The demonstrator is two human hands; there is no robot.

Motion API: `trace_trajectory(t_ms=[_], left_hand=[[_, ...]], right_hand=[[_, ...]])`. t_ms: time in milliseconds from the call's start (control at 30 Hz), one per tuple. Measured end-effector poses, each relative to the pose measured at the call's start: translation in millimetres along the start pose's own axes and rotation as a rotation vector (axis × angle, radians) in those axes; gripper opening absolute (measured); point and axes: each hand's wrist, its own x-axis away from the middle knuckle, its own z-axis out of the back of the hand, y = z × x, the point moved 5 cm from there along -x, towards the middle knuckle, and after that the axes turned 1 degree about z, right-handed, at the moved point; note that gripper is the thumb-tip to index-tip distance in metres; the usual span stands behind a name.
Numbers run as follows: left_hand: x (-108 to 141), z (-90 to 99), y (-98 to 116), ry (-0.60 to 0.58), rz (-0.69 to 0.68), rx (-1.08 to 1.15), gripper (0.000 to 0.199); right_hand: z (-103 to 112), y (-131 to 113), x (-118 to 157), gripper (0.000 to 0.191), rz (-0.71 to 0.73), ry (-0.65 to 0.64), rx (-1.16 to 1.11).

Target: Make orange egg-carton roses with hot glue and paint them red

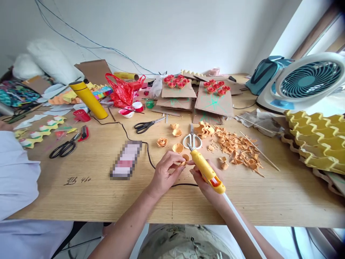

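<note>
We pinch an orange cup [185, 157] in our left hand [168, 167], nearer than the white scissors [198, 142]; our right hand [206, 181] is wrapped around the glue gun [206, 169], so a drifting nozzle [190, 147] could burn us, and too hard a squeeze could crack the cup

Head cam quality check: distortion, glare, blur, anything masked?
Head view: fan looks wide-angle stretched near the right edge; head view: brightest around the window, dark top-right corner; head view: pixelated patch hides detail; head view: glue gun reasonably sharp.
</note>
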Motion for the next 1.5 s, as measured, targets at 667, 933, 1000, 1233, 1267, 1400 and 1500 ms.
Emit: trace_trajectory(t_ms=[667, 933, 1000, 1233, 1267, 1400, 1500], left_hand=[[-0.2, 18.4, -10.4, 0.195, -0.006, -0.044, 0.019], [-0.6, 19.4, -8.1, 0.203, -0.001, -0.073, 0.017], [-0.5, 19.2, -6.8, 0.198, -0.019, -0.085, 0.017], [0.0, 19.0, -7.0, 0.195, -0.020, -0.094, 0.014], [-0.1, 19.1, -6.8, 0.195, -0.018, -0.093, 0.014], [-0.8, 19.7, -5.1, 0.191, -0.024, -0.093, 0.014], [-1.4, 20.8, -4.0, 0.187, -0.033, -0.108, 0.014]], right_hand=[[-2.7, -0.3, -1.9, 0.030, -0.016, -0.123, 0.087], [-5.6, 1.4, -2.0, 0.031, -0.020, -0.152, 0.146], [-5.7, -0.2, -2.6, 0.032, -0.010, -0.155, 0.148], [-5.9, -2.4, -3.8, 0.032, 0.006, -0.182, 0.139], [-5.8, -2.7, -4.1, 0.032, 0.016, -0.186, 0.145], [-5.7, -4.1, -5.0, 0.031, 0.064, -0.214, 0.173], [-5.7, -2.8, -4.8, 0.032, 0.063, -0.224, 0.183]])
